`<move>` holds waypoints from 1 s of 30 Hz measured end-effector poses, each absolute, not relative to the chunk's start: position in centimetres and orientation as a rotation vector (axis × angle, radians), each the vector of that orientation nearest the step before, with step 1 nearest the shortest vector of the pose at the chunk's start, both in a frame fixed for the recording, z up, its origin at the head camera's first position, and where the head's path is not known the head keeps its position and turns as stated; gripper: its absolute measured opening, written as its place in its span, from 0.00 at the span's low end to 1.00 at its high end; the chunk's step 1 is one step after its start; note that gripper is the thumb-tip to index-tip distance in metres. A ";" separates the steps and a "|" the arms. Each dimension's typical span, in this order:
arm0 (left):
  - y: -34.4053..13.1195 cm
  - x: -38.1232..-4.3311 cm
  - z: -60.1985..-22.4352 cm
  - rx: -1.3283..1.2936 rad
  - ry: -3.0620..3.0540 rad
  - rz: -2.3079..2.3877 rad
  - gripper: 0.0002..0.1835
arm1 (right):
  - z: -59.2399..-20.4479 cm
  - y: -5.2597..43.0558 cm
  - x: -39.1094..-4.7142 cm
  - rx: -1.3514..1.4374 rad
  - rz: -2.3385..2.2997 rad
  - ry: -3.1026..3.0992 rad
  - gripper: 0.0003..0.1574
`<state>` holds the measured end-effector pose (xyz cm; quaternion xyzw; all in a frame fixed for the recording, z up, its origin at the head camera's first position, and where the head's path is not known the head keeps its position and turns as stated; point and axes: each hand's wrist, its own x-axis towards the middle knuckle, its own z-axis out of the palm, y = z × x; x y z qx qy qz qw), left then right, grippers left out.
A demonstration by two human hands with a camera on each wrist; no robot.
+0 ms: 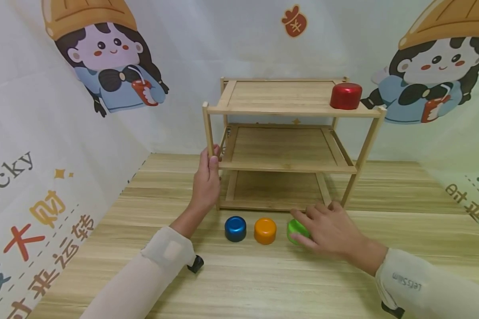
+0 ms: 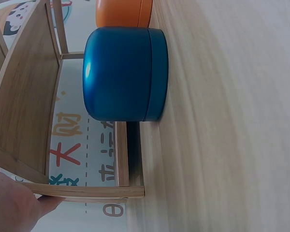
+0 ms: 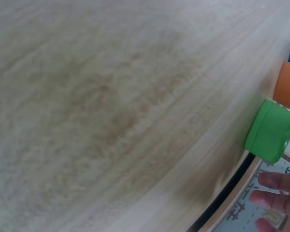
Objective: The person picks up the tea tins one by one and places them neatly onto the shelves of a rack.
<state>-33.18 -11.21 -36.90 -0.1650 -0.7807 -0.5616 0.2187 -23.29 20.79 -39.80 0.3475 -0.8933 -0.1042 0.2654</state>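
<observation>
My left hand [image 1: 207, 181] grips the front left post of a three-tier wooden shelf [image 1: 293, 168], fingers behind it and thumb in front. Over the green canister [image 1: 296, 230], on the table at the shelf's front, is my right hand [image 1: 331, 230]. It partly hides the canister in the head view. In the right wrist view its fingers [image 3: 275, 181] are spread and apart from the green canister. To the left of the green one stand an orange canister [image 1: 265, 231] and a blue canister [image 1: 235, 229], roughly in a row.
A red canister [image 1: 346, 96] stands on the top tier, at its front right corner. The shelf is on a wood-grain table [image 1: 263, 283], with a printed white cloth [image 1: 191, 44] hanging behind and at the sides.
</observation>
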 end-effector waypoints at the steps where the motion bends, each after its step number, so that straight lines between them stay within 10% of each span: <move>1: -11.2 -33.2 -36.9 -0.457 -2.161 -1.553 0.26 | -39.9 20.8 -23.2 0.938 -0.285 -2.426 0.41; 30: -11.2 -33.2 -36.9 -0.473 -2.147 -1.578 0.24 | -41.1 20.6 -23.1 0.950 -0.304 -2.471 0.37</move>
